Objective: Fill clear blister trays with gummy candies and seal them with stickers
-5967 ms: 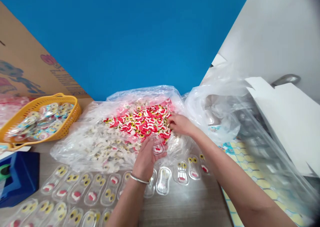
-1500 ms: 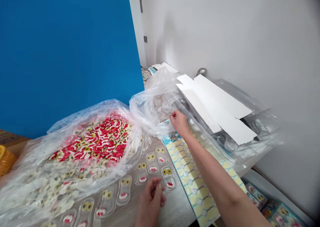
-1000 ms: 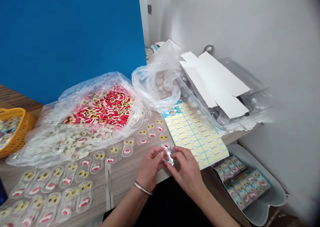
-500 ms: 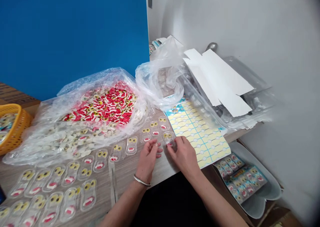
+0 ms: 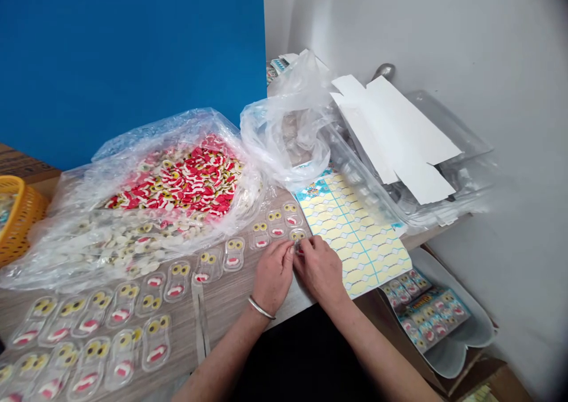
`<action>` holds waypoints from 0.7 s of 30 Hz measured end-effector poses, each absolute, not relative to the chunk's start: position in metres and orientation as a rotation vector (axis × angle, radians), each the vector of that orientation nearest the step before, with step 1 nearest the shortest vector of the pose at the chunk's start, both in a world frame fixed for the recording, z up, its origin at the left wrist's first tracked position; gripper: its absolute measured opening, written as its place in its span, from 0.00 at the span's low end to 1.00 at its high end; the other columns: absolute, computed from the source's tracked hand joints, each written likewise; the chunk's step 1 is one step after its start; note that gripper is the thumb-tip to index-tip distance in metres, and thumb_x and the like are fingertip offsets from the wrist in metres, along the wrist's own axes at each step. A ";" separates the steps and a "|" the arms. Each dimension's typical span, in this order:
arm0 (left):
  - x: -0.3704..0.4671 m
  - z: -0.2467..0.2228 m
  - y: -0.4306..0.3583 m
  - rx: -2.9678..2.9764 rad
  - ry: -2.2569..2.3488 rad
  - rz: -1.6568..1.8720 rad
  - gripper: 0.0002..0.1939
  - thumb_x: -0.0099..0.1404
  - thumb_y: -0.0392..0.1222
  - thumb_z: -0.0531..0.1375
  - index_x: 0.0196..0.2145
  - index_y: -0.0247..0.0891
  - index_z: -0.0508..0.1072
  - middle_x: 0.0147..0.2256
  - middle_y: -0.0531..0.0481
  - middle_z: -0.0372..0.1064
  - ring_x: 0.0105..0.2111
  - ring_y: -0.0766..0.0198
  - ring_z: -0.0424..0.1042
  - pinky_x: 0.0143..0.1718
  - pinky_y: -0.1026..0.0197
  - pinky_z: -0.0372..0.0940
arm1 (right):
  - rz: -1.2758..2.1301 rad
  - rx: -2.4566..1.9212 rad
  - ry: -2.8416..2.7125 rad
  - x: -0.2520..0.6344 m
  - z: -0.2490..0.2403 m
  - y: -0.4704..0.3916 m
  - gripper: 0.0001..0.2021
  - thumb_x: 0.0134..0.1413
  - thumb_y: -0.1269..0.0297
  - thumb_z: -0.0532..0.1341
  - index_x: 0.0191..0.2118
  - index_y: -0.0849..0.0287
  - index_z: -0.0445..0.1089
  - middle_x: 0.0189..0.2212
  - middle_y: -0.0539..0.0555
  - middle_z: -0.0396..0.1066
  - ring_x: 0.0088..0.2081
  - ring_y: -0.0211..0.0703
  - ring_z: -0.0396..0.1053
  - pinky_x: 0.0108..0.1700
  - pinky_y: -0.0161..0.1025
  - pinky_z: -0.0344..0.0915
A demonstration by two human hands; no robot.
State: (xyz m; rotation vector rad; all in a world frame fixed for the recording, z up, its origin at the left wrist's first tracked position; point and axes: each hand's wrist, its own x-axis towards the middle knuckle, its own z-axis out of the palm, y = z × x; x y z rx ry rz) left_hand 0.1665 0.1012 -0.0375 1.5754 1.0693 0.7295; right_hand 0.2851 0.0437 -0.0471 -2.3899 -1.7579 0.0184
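My right hand (image 5: 320, 267) has its fingers curled over the lower end of a small clear plastic blister tray (image 5: 297, 234), which holds two yellow eye-shaped candies and a red-and-white teeth-shaped one. From the other side, my left hand (image 5: 274, 275) closes its fingers on the tray's lower left edge; the fingertips of both hands nearly meet there and partly hide it. Filled blister trays (image 5: 234, 254) of the same kind lie in rows to the left. Close by on the right is a yellow printed sheet (image 5: 355, 230) with a blue grid.
A clear plastic bag (image 5: 195, 177) of loose red and yellow candies spreads over the table behind the rows. An orange basket (image 5: 26, 224) stands far left. White cardboard (image 5: 394, 130) rests on clear plastic packaging at right. Below the table edge, a grey container (image 5: 461, 355) holds packed cards.
My left hand has moved right and up, its fingers closing against the tray beside my right hand. My right hand has shifted slightly over the tray. The view has tilted a little.
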 end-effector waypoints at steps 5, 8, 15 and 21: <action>0.171 -0.046 0.105 1.799 1.064 0.683 0.12 0.67 0.43 0.55 0.41 0.44 0.79 0.43 0.45 0.75 0.48 0.53 0.71 0.57 0.50 0.60 | 0.095 -2.365 -1.720 0.288 -0.051 0.044 0.10 0.63 0.55 0.58 0.42 0.56 0.68 0.38 0.57 0.67 0.36 0.45 0.67 0.33 0.38 0.57; 0.171 -0.049 0.105 2.011 1.074 0.619 0.15 0.70 0.41 0.51 0.44 0.41 0.77 0.44 0.45 0.74 0.48 0.55 0.71 0.55 0.50 0.63 | 0.151 -2.334 -1.666 0.288 -0.049 0.042 0.11 0.61 0.56 0.60 0.43 0.57 0.68 0.39 0.57 0.67 0.38 0.46 0.67 0.36 0.37 0.60; 0.170 -0.046 0.108 2.110 1.066 0.602 0.16 0.72 0.43 0.49 0.43 0.40 0.76 0.43 0.45 0.74 0.47 0.57 0.72 0.52 0.51 0.66 | 0.182 -2.254 -1.593 0.309 -0.028 0.037 0.14 0.61 0.52 0.59 0.46 0.57 0.68 0.42 0.57 0.69 0.41 0.47 0.69 0.40 0.39 0.64; 0.168 -0.039 0.108 2.000 1.099 0.699 0.13 0.70 0.44 0.52 0.42 0.40 0.76 0.43 0.45 0.75 0.47 0.55 0.73 0.51 0.50 0.66 | 0.006 -2.357 -1.632 0.383 -0.031 0.076 0.17 0.59 0.71 0.57 0.54 0.60 0.67 0.55 0.61 0.67 0.53 0.53 0.64 0.52 0.45 0.62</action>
